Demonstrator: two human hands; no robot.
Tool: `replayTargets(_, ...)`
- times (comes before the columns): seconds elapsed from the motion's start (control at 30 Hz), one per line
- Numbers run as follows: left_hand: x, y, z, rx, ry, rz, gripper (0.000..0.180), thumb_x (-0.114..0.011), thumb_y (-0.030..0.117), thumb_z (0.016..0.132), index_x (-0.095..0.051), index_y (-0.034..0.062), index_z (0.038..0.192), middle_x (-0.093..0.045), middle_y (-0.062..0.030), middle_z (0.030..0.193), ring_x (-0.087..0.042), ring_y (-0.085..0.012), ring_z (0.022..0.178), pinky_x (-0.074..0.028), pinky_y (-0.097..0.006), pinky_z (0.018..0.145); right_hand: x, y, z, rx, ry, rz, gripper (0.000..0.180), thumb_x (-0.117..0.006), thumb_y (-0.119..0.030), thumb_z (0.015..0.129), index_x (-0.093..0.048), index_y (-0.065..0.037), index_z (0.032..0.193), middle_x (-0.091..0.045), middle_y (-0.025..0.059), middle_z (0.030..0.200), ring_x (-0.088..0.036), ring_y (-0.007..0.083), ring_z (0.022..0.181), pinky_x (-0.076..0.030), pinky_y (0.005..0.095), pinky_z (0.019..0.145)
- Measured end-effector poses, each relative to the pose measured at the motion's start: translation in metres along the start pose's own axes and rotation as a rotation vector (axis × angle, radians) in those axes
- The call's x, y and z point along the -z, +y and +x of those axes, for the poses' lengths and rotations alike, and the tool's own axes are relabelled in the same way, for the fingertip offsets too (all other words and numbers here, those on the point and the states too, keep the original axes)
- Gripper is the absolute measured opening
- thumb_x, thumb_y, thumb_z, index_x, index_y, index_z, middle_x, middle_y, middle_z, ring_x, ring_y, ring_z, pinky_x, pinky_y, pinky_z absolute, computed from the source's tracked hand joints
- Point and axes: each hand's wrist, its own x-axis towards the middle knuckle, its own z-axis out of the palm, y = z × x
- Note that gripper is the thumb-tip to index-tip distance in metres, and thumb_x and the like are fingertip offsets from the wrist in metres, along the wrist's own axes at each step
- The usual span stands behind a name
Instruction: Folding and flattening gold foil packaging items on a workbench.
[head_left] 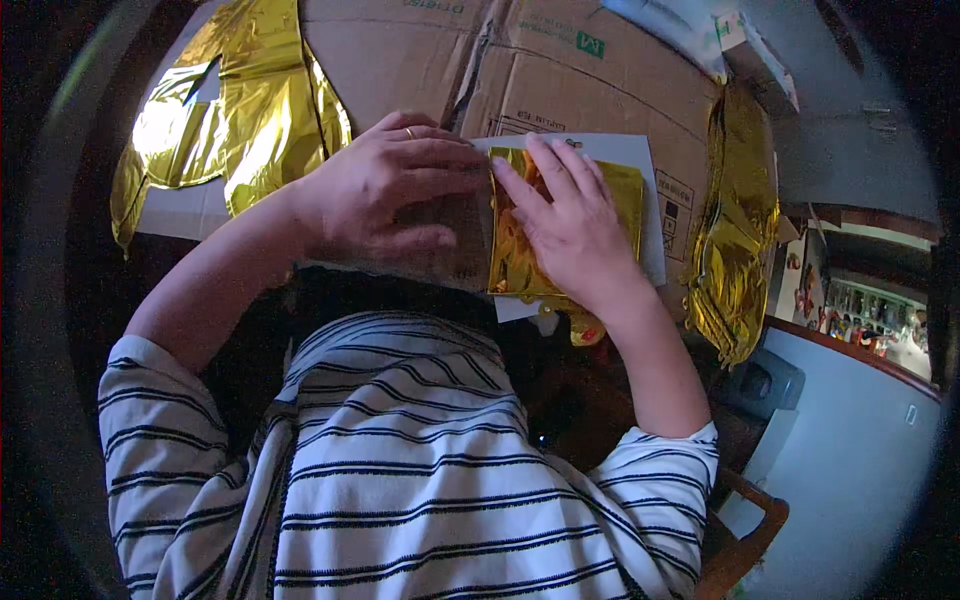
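Observation:
A folded square of shiny gold foil (622, 215) lies on a white card (652, 240) with a hang hole at its far edge. Across the foil, my right hand (575, 220) rests flat with its fingers stretched out. My left hand (400, 185), with a ring on one finger, is over the cardboard at the left edge of the card. Its fingers point right and its thumb is apart from them; I see nothing held in it. Its fingertips come close to the foil's left edge, though whether they touch it I cannot tell.
Brown cardboard (390, 60) covers the work surface. A large flat gold foil shape, like a deflated balloon (265, 120), lies at the far left. Another gold foil piece (735, 240) hangs over the right edge. A white box (755, 55) stands far right; a wooden chair (755, 540) is below right.

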Motion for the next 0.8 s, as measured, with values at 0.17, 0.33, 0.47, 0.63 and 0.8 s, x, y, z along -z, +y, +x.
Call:
replayTargets(0.17, -0.001, 0.005, 0.010, 0.002, 0.062, -0.010, 0.045, -0.070, 0.033, 0.087, -0.063, 0.0084, 0.124, -0.058, -0.0151, 0.132, -0.055, -0.0322, 0.123, -0.037, -0.051, 0.109, -0.005, 0.004, -0.002, 0.004, 0.010, -0.017, 0.053, -0.062, -0.013, 0.090, -0.051, -0.009, 0.141, -0.045, 0.0174, 0.146, -0.042, 0.0354, 0.135, -0.034, 0.0484, 0.113)
replayTargets(0.33, -0.010, 0.005, 0.011, -0.057, 0.018, 0.092, 0.046, -0.069, 0.035, 0.087, -0.063, 0.0085, 0.124, -0.056, -0.0152, 0.131, -0.054, -0.0324, 0.125, -0.035, -0.052, 0.112, -0.004, 0.006, -0.001, -0.064, 0.090, 0.221, 0.057, -0.065, -0.015, 0.090, -0.045, -0.005, 0.143, -0.046, 0.0166, 0.147, -0.043, 0.0336, 0.136, -0.033, 0.0456, 0.115)
replayTargets(0.47, -0.012, 0.003, 0.006, -0.064, -0.009, 0.122, 0.049, -0.068, 0.037, 0.087, -0.063, 0.0065, 0.124, -0.056, -0.0156, 0.127, -0.052, -0.0326, 0.127, -0.033, -0.052, 0.114, -0.005, 0.014, -0.003, -0.079, 0.168, 0.409, 0.056, -0.065, -0.018, 0.092, -0.044, -0.006, 0.143, -0.046, 0.0164, 0.147, -0.043, 0.0342, 0.137, -0.032, 0.0454, 0.116)
replayTargets(0.63, -0.010, 0.005, 0.004, -0.050, -0.041, 0.103, 0.052, -0.068, 0.037, 0.086, -0.062, 0.0036, 0.126, -0.056, -0.0166, 0.127, -0.052, -0.0327, 0.127, -0.032, -0.053, 0.115, 0.017, 0.021, -0.017, -0.069, 0.094, 0.207, 0.056, -0.064, -0.020, 0.093, -0.045, -0.006, 0.144, -0.045, 0.0156, 0.149, -0.041, 0.0346, 0.139, -0.030, 0.0468, 0.117)
replayTargets(0.8, -0.009, 0.008, 0.005, -0.019, -0.075, 0.102, 0.052, -0.068, 0.036, 0.086, -0.061, 0.0043, 0.127, -0.055, -0.0173, 0.127, -0.053, -0.0326, 0.126, -0.032, -0.053, 0.116, 0.016, 0.033, -0.035, -0.146, -0.008, 0.136, 0.055, -0.061, -0.020, 0.095, -0.044, -0.007, 0.146, -0.041, 0.0152, 0.153, -0.038, 0.0350, 0.141, -0.028, 0.0475, 0.117)
